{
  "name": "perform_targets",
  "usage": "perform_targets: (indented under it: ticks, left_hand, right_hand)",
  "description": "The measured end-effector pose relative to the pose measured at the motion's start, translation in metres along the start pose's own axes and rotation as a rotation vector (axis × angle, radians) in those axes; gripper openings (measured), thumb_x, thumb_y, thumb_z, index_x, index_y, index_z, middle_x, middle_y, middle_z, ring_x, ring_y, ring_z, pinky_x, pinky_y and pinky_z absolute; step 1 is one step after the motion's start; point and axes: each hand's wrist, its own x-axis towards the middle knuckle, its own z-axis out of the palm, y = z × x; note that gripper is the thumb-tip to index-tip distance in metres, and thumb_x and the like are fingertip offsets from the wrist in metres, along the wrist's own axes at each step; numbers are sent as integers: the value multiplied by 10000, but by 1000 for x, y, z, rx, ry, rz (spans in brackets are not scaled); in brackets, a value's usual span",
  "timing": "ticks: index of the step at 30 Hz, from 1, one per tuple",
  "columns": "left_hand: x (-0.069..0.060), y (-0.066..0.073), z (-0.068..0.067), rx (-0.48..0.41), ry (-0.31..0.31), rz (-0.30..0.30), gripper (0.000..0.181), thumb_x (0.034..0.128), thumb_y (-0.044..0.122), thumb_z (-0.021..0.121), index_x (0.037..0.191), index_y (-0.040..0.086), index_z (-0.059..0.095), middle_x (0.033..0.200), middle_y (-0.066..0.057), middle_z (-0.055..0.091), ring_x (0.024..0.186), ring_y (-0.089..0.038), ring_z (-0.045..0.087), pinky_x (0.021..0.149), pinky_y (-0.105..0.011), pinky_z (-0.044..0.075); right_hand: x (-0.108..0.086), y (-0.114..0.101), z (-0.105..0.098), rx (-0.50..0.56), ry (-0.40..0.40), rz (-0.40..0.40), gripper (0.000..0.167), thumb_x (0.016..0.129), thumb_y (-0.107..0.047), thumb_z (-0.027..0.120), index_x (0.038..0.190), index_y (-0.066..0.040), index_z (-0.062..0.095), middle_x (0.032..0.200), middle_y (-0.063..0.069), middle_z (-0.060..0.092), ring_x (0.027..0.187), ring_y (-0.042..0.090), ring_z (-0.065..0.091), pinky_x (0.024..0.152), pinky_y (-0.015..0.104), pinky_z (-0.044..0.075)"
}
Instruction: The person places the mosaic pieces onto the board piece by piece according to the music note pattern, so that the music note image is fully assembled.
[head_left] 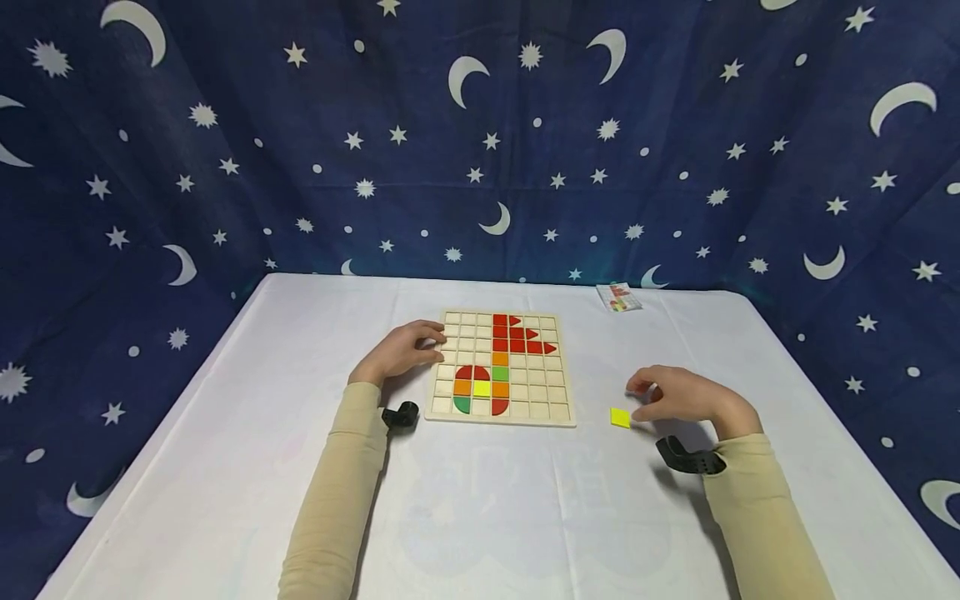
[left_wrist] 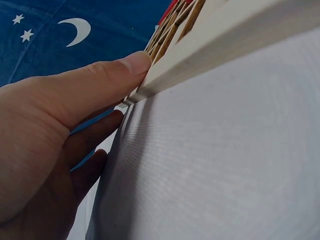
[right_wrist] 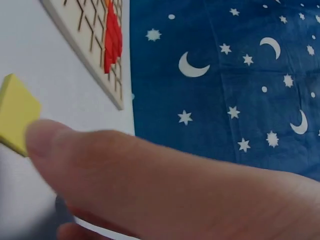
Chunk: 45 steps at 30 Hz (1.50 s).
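Observation:
A wooden grid board (head_left: 540,390) lies on the table, with red, orange, green and yellow tiles set in some of its squares. At the board's left edge rests my left hand (head_left: 405,346). In the left wrist view its thumb (left_wrist: 136,64) touches the board's rim, while the other fingers are loosely bent beside it. A loose yellow square tile (head_left: 620,417) is on the cloth right of the board. My right hand (head_left: 686,396) is beside this tile, the thumb (right_wrist: 50,137) at its corner. Thumb and index finger stand apart; the right wrist view hides most other fingers.
A small printed card (head_left: 619,297) with a coloured pattern lies near the table's back edge, right of the board. White cloth covers the table (head_left: 480,508). Dark blue fabric (head_left: 420,167) with moons and stars hangs behind and along both sides.

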Motion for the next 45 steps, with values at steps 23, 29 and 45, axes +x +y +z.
perform_targets:
  ticks: [23, 29, 45]
  left_hand:
    - [-2, -3, 5, 4, -8, -5, 379, 908, 207, 713, 1250, 52, 654, 1448, -105, 490, 1391, -301, 373, 1162, -440, 294]
    - [-1, -1, 4, -4, -1, -10, 379, 907, 204, 715, 1250, 52, 656, 1447, -101, 490, 1391, -298, 373, 1160, -442, 297]
    - [2, -1, 2, -1, 2, -10, 380, 904, 202, 719, 1244, 44, 660, 1442, -106, 494, 1386, -301, 378, 1164, -441, 290]
  right_hand:
    - [25, -2, 25, -17, 74, -55, 234, 837, -158, 773, 1003, -66, 636, 866, -1, 562, 789, 161, 498, 710, 309, 473]
    - [27, -3, 26, -32, 164, -51, 426, 808, -256, 812, 1107, -18, 623, 930, 45, 538, 821, 179, 499, 716, 307, 473]
    - [40, -1, 32, -72, 248, -130, 232, 859, -169, 757, 1034, -39, 679, 875, -9, 599, 769, 141, 513, 682, 294, 479]
